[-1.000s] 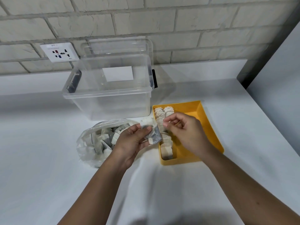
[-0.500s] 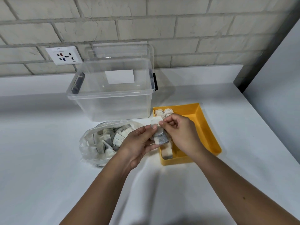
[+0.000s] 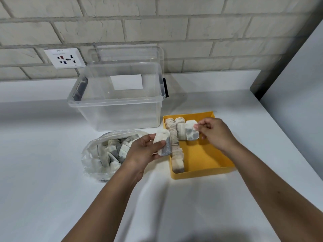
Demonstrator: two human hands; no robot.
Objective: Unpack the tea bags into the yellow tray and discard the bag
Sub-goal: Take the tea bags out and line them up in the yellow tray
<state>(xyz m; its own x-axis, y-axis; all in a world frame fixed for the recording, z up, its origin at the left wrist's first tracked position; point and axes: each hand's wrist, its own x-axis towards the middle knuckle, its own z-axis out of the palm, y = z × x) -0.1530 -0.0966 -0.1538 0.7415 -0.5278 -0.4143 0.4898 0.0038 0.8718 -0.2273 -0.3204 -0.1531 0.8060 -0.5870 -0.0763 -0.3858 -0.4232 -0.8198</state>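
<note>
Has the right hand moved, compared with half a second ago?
Yes. Judged against the yellow tray, the right hand has moved right, from the tray's left edge toward its middle, pinching a tea bag.

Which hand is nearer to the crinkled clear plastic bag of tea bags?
Left. The left hand, gripping one tea bag, is right beside the clear plastic bag; the right hand is farther off, over the yellow tray, pinching a second tea bag.
</note>
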